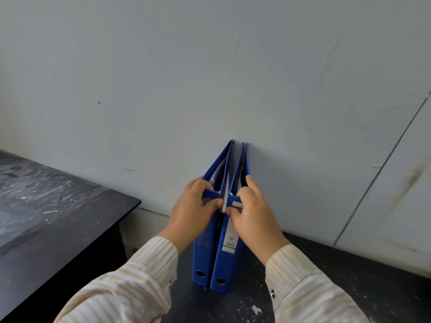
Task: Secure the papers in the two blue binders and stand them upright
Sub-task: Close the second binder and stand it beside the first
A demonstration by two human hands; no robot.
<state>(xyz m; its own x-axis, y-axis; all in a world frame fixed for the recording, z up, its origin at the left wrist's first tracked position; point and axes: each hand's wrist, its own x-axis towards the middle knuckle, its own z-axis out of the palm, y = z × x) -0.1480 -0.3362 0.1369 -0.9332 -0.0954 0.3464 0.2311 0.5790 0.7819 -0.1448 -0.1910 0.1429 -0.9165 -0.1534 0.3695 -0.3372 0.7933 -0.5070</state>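
Dark tabletop [349, 287] by wall | both blue binders [217, 259] upright, touching | left hand [193, 213], right hand [254, 217] gripping spine tops | only release left

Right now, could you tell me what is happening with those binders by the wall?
A person is standing two blue binders upright side by side on a dark table, spines toward the camera and far edges at the wall. The left hand grips the top of the left binder; the right hand grips the right binder. Both stand on end, with papers showing inside.
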